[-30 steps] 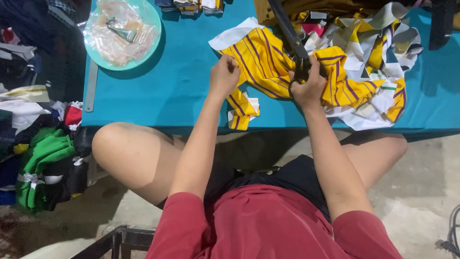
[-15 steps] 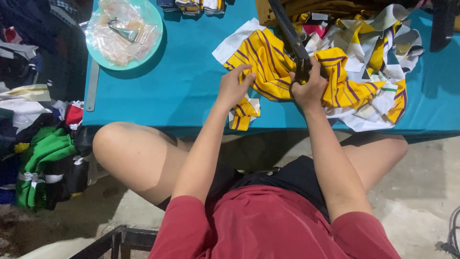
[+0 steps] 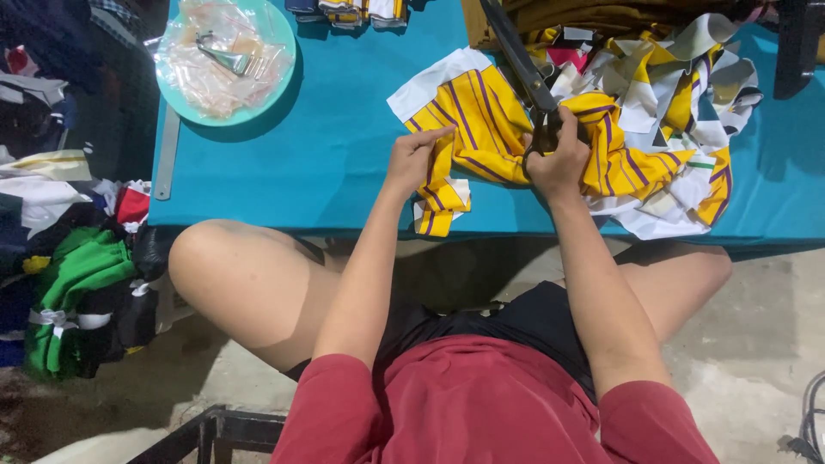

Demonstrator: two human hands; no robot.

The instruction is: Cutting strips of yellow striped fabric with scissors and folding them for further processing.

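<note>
Counter (image 3: 344, 146): flat top covered in teal cloth. Lying on it: a round pale-green plate (image 3: 279, 73) holding clear plastic bags at the far left; a grey metal ruler (image 3: 167, 155) along the left edge; a yellow fabric piece with purple stripes (image 3: 468, 129) at centre; a heap of yellow, white and grey fabric scraps (image 3: 679, 129) at right; folded striped pieces (image 3: 352, 10) along the far edge.

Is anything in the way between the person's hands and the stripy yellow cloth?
No, nothing visible is between them. The left hand already pinches the edge of the yellow striped cloth, and the right hand rests on it while holding big black scissors. The scrap pile lies off to the right, on the teal table.
</note>
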